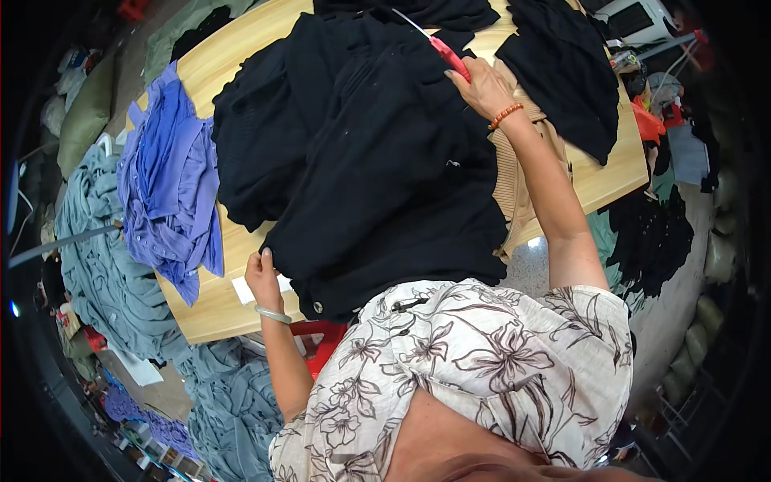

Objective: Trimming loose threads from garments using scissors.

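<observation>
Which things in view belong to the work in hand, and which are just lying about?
In use:
- black garment, left hand at its edge
- scissors, in right hand

Apparently lying about:
- purple garments
- tan ribbed garment
- grey-green fabric heap

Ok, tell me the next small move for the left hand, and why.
Probably draw the left hand gently outward to smooth the black garment: it holds the garment's near-left edge, folds run across the cloth, and the right hand is occupied with red-handled scissors.
</observation>
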`<state>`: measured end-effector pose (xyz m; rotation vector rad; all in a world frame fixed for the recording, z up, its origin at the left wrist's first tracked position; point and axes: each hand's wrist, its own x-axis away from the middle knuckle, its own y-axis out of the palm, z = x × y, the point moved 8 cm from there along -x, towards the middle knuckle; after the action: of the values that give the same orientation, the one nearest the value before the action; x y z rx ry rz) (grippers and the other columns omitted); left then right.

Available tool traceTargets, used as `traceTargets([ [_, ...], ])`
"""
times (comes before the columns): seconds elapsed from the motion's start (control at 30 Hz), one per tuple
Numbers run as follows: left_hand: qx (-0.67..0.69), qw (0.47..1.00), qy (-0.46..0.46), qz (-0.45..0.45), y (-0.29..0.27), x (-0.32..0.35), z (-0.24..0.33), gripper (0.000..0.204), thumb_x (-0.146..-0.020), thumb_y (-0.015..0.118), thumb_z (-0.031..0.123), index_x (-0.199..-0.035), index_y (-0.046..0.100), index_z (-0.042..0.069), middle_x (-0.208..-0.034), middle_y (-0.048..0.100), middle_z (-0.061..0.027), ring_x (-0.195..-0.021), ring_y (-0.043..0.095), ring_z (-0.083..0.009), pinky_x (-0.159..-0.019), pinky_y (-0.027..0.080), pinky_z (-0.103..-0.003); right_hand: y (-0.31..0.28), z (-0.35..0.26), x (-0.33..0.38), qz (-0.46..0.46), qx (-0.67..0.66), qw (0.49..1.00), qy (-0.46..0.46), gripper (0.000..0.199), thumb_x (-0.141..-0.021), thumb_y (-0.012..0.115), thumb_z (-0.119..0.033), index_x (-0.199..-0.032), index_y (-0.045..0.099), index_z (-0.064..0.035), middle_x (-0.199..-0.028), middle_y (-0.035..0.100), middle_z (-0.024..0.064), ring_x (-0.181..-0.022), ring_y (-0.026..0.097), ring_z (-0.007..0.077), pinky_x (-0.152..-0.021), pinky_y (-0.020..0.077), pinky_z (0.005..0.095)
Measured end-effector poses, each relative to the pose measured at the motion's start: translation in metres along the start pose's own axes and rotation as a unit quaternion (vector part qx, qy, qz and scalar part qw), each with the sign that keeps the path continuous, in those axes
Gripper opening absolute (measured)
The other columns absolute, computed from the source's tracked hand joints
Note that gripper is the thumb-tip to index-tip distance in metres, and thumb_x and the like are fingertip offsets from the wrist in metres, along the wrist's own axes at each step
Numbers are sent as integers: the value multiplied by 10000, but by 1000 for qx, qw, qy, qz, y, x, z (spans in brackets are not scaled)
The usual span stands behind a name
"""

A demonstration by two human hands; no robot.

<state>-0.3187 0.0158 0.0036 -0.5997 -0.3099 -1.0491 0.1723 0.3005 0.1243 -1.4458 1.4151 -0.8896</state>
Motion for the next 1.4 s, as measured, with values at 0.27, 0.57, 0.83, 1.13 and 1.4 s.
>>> traceTargets([
  [0.27, -253, 743, 616, -70, 209, 138, 239, 431, -788, 714, 96, -1202, 603, 54, -1287, 556, -164, -1212, 522, -356, -1006, 414, -431, -20, 45, 54, -11, -56, 997, 60, 398, -894, 641, -348, -1121, 496, -55, -966, 656, 246, -912, 623, 454, -782, 499, 505],
  [0.57, -490, 643, 583, -82, 330, 57, 204, 614, -864, 647, 434, -1378, 514, 126, -1513, 358, -143, -1424, 280, -344, -1171, 181, -483, -22, 21, 86, -116, -94, 989, 0, 339, -883, 617, -180, -1181, 507, -63, -968, 627, 245, -944, 602, 443, -798, 473, 479],
  [0.83, -465, 643, 602, -86, 330, 56, 198, 582, -853, 668, 407, -1338, 550, 108, -1485, 398, -144, -1411, 303, -342, -1172, 174, -489, -21, 3, 64, -143, 46, 988, -21, 281, -905, 597, -268, -1037, 501, -39, -810, 660, 213, -822, 654, 403, -718, 493, 500],
  [1.13, -474, 639, 601, -73, 326, 56, 197, 590, -853, 665, 437, -1342, 552, 126, -1477, 420, -137, -1399, 338, -329, -1163, 208, -473, -36, -42, 91, -226, 0, 969, -100, 287, -887, 628, -260, -1074, 540, -63, -745, 646, 188, -780, 645, 387, -710, 477, 485],
  [1.4, -474, 631, 609, -75, 312, 59, 190, 630, -858, 662, 435, -1379, 504, 119, -1487, 404, -136, -1395, 344, -320, -1164, 216, -460, -33, -65, 107, -281, -5, 951, -128, 272, -890, 630, -256, -1076, 541, -79, -741, 646, 176, -768, 647, 378, -693, 476, 473],
])
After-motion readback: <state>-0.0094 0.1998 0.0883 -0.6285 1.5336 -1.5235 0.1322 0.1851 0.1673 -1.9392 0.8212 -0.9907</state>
